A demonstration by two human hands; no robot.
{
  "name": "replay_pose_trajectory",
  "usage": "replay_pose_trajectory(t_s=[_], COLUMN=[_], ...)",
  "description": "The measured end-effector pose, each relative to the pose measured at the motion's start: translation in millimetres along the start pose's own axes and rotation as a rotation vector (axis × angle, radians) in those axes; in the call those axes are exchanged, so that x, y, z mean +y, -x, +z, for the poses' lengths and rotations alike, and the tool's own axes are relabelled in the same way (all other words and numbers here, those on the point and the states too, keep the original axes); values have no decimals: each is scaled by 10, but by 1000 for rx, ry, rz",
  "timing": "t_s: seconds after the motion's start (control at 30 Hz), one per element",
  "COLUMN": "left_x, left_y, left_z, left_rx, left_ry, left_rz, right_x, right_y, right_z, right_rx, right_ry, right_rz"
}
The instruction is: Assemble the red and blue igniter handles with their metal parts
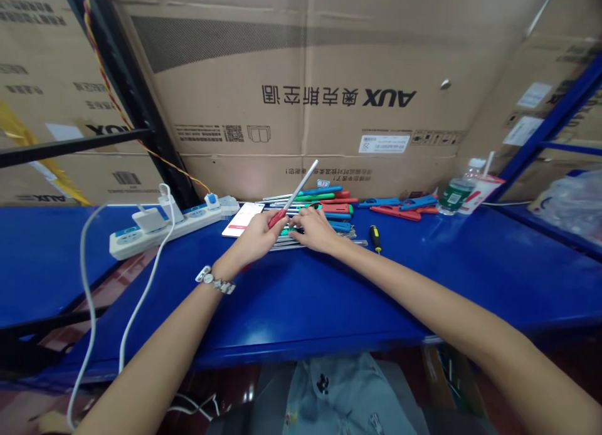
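Note:
My left hand, with a metal watch on its wrist, is closed around the red handle of a long-nosed lighter. Its silver tube points up and to the right. Close beside it, my right hand hovers low over or touches a pile of lighters, fingers bent, with a gap between thumb and forefinger. Nothing shows in that gap. Under and behind my right hand lie red, blue and green lighters with silver tubes. Loose metal tubes stick out along the pile's front. Part of the pile is hidden by my hands.
Left on the blue table are a white power strip with cords and a phone. To the right lie a yellow-black screwdriver, red and blue plastic shells, a bottle and a cup. Cardboard stands behind.

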State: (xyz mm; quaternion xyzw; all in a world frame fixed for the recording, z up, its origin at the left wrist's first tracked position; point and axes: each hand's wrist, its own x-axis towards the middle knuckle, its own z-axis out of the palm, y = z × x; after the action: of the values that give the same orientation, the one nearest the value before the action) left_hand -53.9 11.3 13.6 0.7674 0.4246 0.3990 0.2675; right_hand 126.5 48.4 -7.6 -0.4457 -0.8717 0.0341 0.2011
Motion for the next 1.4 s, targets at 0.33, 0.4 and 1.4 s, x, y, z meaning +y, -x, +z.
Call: replay_pose_trajectory(t_s=[0.33, 0.4, 1.4], left_x=[-9, 18, 183], left_y=[42, 67, 166], left_z=[133, 166, 325], left_rx=[-70, -66, -188], left_ry=[-237, -296, -568], left_rz=[81, 106, 165], right_x=[360, 448, 181], right_y=[344, 504, 773], right_z=[-180, -258, -204], right_rx=[254, 258, 277], right_ry=[-978, -1145, -1208], right_rz=[255, 330, 277])
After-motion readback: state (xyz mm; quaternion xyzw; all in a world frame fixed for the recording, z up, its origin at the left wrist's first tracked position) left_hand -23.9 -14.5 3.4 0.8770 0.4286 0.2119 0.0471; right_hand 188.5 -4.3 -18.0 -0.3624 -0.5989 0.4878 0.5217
